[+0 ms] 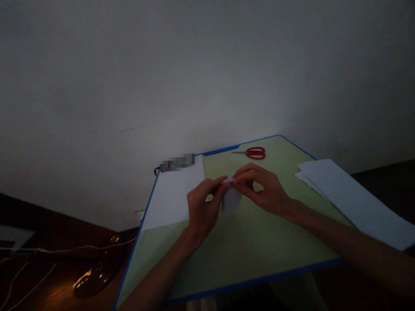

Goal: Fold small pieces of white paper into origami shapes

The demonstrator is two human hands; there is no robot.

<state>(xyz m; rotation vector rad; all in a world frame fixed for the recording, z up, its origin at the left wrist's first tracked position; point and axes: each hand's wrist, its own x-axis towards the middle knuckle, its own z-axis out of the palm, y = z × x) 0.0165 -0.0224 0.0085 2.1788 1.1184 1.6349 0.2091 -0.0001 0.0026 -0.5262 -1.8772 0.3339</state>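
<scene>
Left hand (205, 202) and right hand (264, 190) pinch the slip (231, 202) by its top edge, on my side of the scissors (254, 153). Looks like I'm folding it; the next move calls for level, firm, even pressure.

No text, label, brand or number can be read; the dark object (177, 162) at the far left of the counter (266, 242) is pixelated, hiding any lettering
</scene>
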